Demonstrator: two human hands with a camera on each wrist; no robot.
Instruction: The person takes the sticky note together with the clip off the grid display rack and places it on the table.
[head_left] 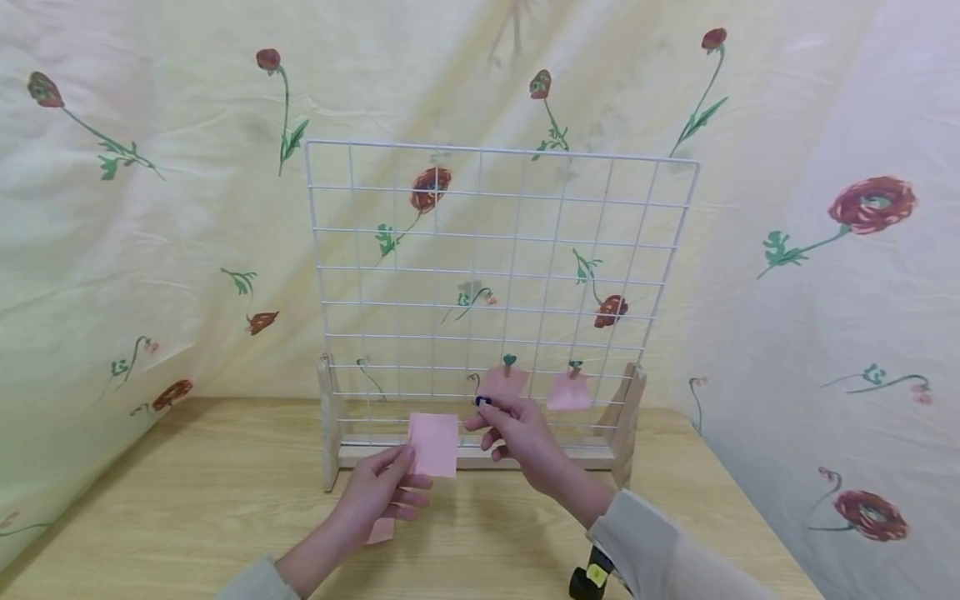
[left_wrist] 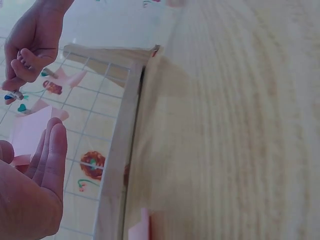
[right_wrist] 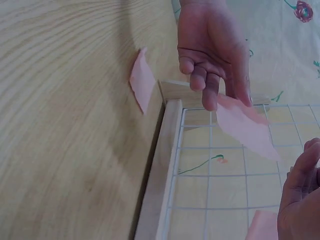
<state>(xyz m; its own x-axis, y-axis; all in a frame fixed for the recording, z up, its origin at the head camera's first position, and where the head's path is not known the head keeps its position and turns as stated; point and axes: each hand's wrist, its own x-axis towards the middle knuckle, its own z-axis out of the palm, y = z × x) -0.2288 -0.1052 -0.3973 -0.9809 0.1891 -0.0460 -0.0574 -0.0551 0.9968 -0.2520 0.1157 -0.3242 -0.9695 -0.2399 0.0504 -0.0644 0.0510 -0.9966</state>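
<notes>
Pink note (head_left: 435, 446) in my left hand (head_left: 378, 487): thin paper, smooth, matt. 2 hung notes (head_left: 570, 393) behind: same matt paper look. Grid (head_left: 495, 238): metal wire by look, white-coated, smooth. Its rail (head_left: 480, 457) and end pieces (head_left: 630, 417): pale, bare-looking wood, matt. Bench (head_left: 225, 475): wood-look top, grain lines showing, smooth, near matt. Backdrop (head_left: 172, 258): printed cloth, matt, softly creased. My sleeves (head_left: 656, 542): plain matt cloth. Clip (head_left: 483, 402) in my right hand (head_left: 528, 437): too small to tell plastic from painted wood.
</notes>
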